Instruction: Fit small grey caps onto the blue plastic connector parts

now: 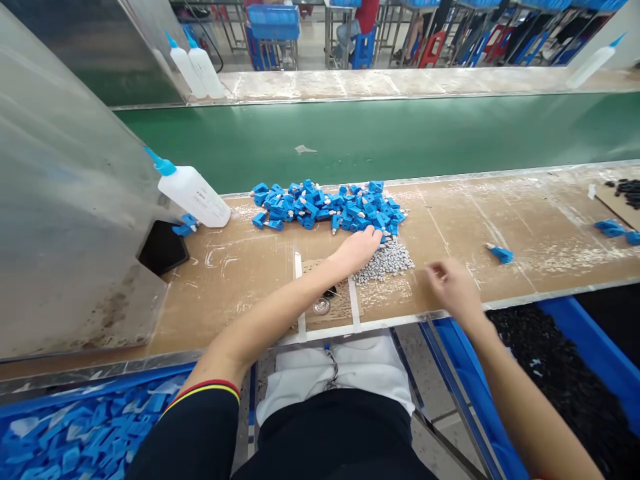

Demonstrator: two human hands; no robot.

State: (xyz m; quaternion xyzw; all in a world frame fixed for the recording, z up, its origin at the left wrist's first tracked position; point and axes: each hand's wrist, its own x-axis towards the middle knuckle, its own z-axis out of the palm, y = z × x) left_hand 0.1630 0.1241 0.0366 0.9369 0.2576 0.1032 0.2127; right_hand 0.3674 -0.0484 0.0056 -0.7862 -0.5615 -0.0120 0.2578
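Right in the middle of the counter (450, 220) sits a loose heap of blue plastic parts (325, 207), and the left hand (357, 250) is reaching into its near edge! The fingertips rest on the blue pieces, slightly curled, but from here I can't tell whether they've actually got hold of one. Tucked against the heap's front right side is a small mound of gray pieces (385, 262), right under that hand's outer edge. Now the right hand (450, 287), out over the bare counter, has its fingertips pinched together, with nothing showing between them, though a tiny piece could be hidden there.

Nice technique from the left hand: working the heap's edge with just the fingertips leaves the rest of the pile undisturbed. Close to the counter's front edge lies a cardboard mat (325, 307), held by white strips, with a small round metal piece (321, 306) on it. One lone blue part (501, 254) lies off to the right. At the back of the counter, a squeeze bottle with a blue nozzle (193, 195) lies on its side, beside a green conveyor belt (350, 140). Below the front edge, a blue crate of blue parts (75, 433) sits to the left, and a blue bin of black parts (565, 387) to the right!
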